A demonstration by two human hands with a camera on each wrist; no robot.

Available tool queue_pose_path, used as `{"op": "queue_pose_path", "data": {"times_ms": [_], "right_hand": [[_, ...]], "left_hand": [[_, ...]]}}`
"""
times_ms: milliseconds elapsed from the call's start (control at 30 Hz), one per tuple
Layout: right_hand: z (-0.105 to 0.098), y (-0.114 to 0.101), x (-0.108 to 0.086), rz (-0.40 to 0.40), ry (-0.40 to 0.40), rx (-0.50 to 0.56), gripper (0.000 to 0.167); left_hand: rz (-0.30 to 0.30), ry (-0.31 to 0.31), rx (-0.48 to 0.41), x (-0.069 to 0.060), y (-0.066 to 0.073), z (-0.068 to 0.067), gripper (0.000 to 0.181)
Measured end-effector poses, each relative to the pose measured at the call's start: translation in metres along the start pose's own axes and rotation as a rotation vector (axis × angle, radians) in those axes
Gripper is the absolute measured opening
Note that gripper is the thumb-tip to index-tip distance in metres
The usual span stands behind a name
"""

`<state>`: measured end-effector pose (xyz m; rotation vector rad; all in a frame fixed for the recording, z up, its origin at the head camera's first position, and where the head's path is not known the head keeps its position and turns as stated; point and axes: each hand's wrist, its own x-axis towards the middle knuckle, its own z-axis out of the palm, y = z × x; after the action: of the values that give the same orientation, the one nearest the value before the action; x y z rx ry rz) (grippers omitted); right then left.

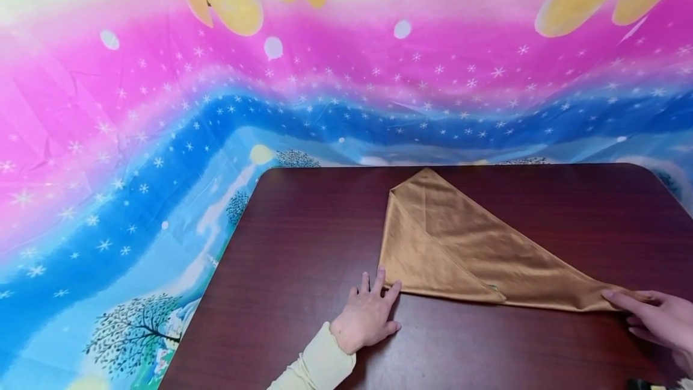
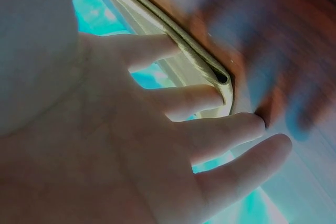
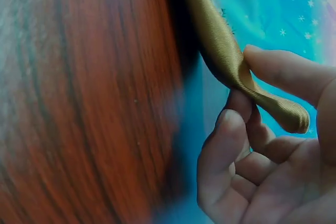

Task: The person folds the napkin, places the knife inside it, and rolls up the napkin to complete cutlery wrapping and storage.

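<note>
A golden-brown satin cloth (image 1: pixel 460 245), folded into a long triangular shape, lies on the dark red table. Its peak points to the far edge and its narrow end reaches right. My left hand (image 1: pixel 368 318) has its fingers spread and touches the cloth's near left corner; the left wrist view shows those fingers (image 2: pixel 226 135) straight beside the folded edge (image 2: pixel 202 64). With thumb and fingers, my right hand (image 1: pixel 660 318) pinches the narrow right end. In the right wrist view the hand (image 3: pixel 273 166) holds the rolled tip (image 3: pixel 283 111) between thumb and fingers, a short piece sticking out past them.
The wood-grained table (image 1: pixel 260 245) has rounded far corners. Behind and left of it hangs a colourful printed backdrop (image 1: pixel 335 95) with snowflakes and trees. A small dark object (image 1: pixel 644 384) shows at the bottom right edge of the head view.
</note>
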<state>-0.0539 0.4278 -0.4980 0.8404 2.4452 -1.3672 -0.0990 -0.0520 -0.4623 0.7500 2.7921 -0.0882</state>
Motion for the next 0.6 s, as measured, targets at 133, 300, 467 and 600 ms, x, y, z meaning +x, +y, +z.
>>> {"op": "queue_pose_path", "data": {"times_ms": [133,300,467,600], "right_hand": [[0.003,0.003,0.001,-0.059,0.013,0.072,0.012],[0.01,0.004,-0.001,-0.135,0.027,0.241,0.032],[0.013,0.001,-0.003,-0.215,0.039,0.299,0.032],[0.012,-0.002,-0.005,-0.247,0.006,0.452,0.031]], "left_hand": [[-0.005,-0.005,-0.002,-0.001,0.0,0.0,0.074],[-0.009,-0.006,0.003,-0.002,0.0,-0.001,0.075],[-0.011,-0.009,0.01,-0.003,0.0,-0.002,0.075],[-0.014,-0.01,0.01,-0.002,0.0,-0.001,0.074]]}}
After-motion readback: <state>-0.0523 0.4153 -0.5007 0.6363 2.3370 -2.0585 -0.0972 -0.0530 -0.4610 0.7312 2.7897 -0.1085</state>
